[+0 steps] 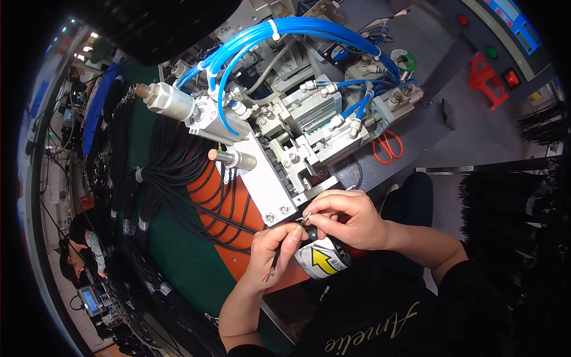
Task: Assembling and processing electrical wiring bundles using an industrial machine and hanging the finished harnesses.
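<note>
My left hand (pixel 272 250) is closed round a short black cable (pixel 276 259). Thin red and other coloured wires (pixel 269 275) stick out of the cable's lower end, below my fingers. Close beside it, my right hand (pixel 352 221) pinches a small silver metal piece (pixel 306 218) at the cable's upper end. The fingertips of both hands nearly meet there and partly hide how piece and cable join. Both hands are just in front of the near corner of a metal machine fixture (pixel 262 184).
Blue air hoses (pixel 297 27) arch over the fixture. Bundled black cables (pixel 172 149) lie on the green and orange bench (pixel 229 269) at left. Red-handled scissors (pixel 388 147) lie right of the fixture. A white roll with a yellow arrow (pixel 324 262) is under my hands. Another person (pixel 77 250) is far left.
</note>
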Motion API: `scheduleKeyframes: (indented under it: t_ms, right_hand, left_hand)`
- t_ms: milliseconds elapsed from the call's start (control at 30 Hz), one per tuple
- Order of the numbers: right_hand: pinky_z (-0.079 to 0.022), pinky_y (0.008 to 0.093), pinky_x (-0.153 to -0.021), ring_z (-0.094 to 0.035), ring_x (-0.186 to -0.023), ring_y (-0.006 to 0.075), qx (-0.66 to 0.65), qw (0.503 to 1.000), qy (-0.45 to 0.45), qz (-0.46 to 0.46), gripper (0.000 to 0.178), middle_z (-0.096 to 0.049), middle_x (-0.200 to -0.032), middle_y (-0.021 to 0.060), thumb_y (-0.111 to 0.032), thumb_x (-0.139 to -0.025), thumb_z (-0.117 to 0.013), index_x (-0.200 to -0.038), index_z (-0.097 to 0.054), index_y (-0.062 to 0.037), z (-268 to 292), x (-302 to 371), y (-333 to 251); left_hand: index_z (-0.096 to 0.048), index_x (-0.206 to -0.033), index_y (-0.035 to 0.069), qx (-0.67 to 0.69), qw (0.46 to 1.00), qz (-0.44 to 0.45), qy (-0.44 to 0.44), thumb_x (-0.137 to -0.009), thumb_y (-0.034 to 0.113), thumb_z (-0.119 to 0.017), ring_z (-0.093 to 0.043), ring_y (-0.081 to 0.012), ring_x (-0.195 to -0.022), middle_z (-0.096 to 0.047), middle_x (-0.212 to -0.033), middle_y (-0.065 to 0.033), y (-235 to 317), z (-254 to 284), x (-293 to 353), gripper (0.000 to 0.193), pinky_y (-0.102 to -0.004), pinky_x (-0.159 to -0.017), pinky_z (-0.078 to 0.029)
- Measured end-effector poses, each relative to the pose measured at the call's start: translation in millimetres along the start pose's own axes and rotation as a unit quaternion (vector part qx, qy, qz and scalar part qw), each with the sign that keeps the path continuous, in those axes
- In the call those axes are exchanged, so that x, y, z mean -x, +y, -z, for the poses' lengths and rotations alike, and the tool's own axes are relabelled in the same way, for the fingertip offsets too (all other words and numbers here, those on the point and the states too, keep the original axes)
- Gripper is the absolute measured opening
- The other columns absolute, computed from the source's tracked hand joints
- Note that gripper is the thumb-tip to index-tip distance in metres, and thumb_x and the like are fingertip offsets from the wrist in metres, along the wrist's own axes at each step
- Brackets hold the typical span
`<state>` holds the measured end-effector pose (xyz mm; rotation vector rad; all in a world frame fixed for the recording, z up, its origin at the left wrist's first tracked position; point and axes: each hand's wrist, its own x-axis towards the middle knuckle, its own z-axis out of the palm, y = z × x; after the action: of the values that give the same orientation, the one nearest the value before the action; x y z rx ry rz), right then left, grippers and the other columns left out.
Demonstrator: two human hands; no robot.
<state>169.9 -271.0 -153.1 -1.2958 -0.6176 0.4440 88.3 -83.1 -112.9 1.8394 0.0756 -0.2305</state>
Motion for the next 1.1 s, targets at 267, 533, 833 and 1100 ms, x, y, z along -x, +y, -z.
scheduleKeyframes:
  t_ms: [267,533,833,1100]
  right_hand:
    - [-0.055,0.022,-0.058,-0.069,-0.067,0.0132,0.028,0.999,0.007,0.045,0.01,-0.068,-0.095,0.0132,0.003,-0.09,-0.062,-0.098,-0.067,0.0064,-1.7,-1.4,0.4]
    - [-0.05,0.0202,-0.053,-0.066,-0.064,0.0093,0.116,0.991,0.009,0.058,0.008,-0.068,-0.091,0.011,0.003,-0.089,-0.063,-0.096,-0.066,0.0067,3.6,-3.2,-2.6]
    - [-0.045,0.0187,-0.05,-0.062,-0.064,0.0062,-0.092,0.991,0.092,-0.011,0.012,-0.066,-0.08,0.0066,0.002,-0.084,-0.067,-0.095,-0.066,0.0037,-19.9,11.9,11.2]
    - [-0.04,0.0186,-0.047,-0.054,-0.056,0.0033,0.156,0.983,0.045,0.09,0.008,-0.066,-0.078,0.0049,0.002,-0.082,-0.069,-0.09,-0.067,0.0041,-2.9,3.4,3.4]
  left_hand:
    - [-0.063,-0.086,-0.001,0.082,0.994,0.057,-0.052,-0.101,0.011,-0.05,-0.043,-0.007,-0.056,-0.047,-0.062,0.0016,2.6,9.3,-1.0,0.022,-0.0234,-0.053,-0.035]
    - [-0.063,-0.088,0.0,0.012,1.0,-0.005,0.015,-0.095,0.006,-0.058,-0.055,-0.0099,-0.054,-0.058,-0.062,-0.0039,0.8,-5.7,-4.6,0.011,-0.0279,-0.048,-0.037]
    - [-0.06,-0.081,0.003,-0.299,0.919,-0.218,0.135,-0.083,0.005,-0.067,-0.056,-0.0248,-0.047,-0.058,-0.061,-0.0086,-5.7,-26.2,-4.7,0.007,-0.0346,-0.043,-0.038]
    - [-0.059,-0.08,0.005,-0.38,0.875,-0.254,0.159,-0.081,0.008,-0.067,-0.055,-0.022,-0.046,-0.055,-0.06,-0.0053,-10.0,-26.8,-5.7,0.009,-0.0337,-0.045,-0.038]
